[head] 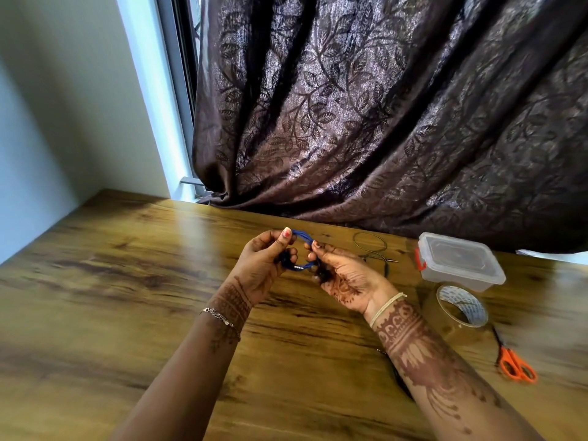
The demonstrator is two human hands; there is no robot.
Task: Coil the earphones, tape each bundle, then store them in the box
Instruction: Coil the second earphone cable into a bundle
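Note:
A coil of blue earphones (301,236) is held up above the wooden table (127,281) between both hands. My left hand (264,265) pinches its left side with thumb and fingers. My right hand (343,275) pinches the right side of the loop. A second, dark earphone cable (370,245) lies coiled on the table behind my right hand. The clear plastic box (458,261) with its lid on sits at the right. A roll of clear tape (461,305) lies in front of the box.
Orange-handled scissors (515,364) lie at the right, near the tape. A dark patterned curtain (381,106) hangs along the table's far edge. A wall and window frame stand at the left. Another dark cable (399,378) shows under my right forearm.

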